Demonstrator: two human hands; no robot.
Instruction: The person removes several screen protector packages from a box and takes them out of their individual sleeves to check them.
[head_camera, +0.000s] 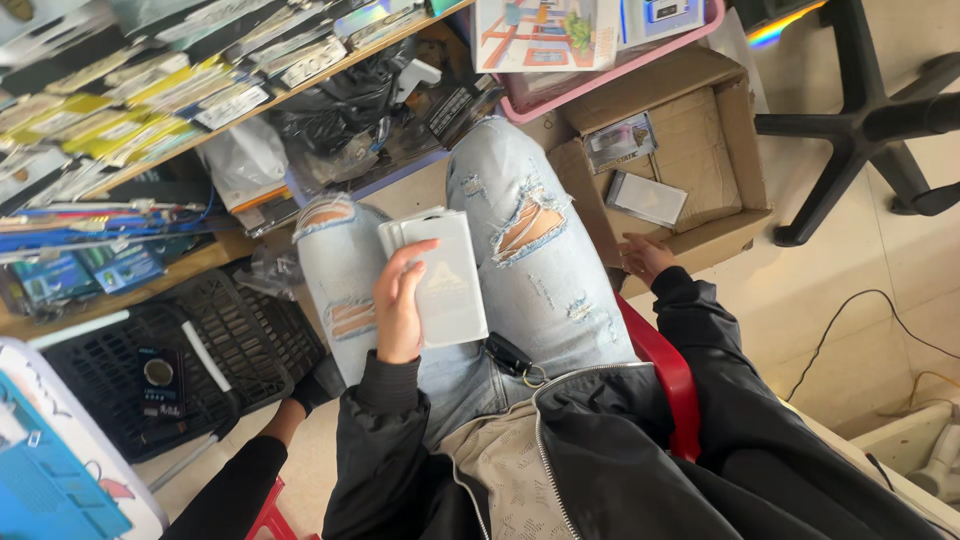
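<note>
Left hand (400, 305) of mine is wrapped around a small stack of flat grey packets (440, 275), thumb across the front of the top one and fingers curled behind, holding the stack over my lap against my torn pale jeans (540, 260). Right hand (645, 257) hangs down beside my thigh with the fingers loosely spread, holding nothing, the fingertips at the near edge of a cardboard box (735, 130) on the floor. Two more packets lie inside that box, a clear one (620, 142) further back and a grey one (647, 198) nearer my hand. I sit on a red chair (665, 365), and a black key fob (512, 357) rests at my waist. A pink tray (610, 72) sits beyond my knee, a black crate (240, 335) to my left, and a black chair base (860, 120) stands on the floor to the right.
</note>
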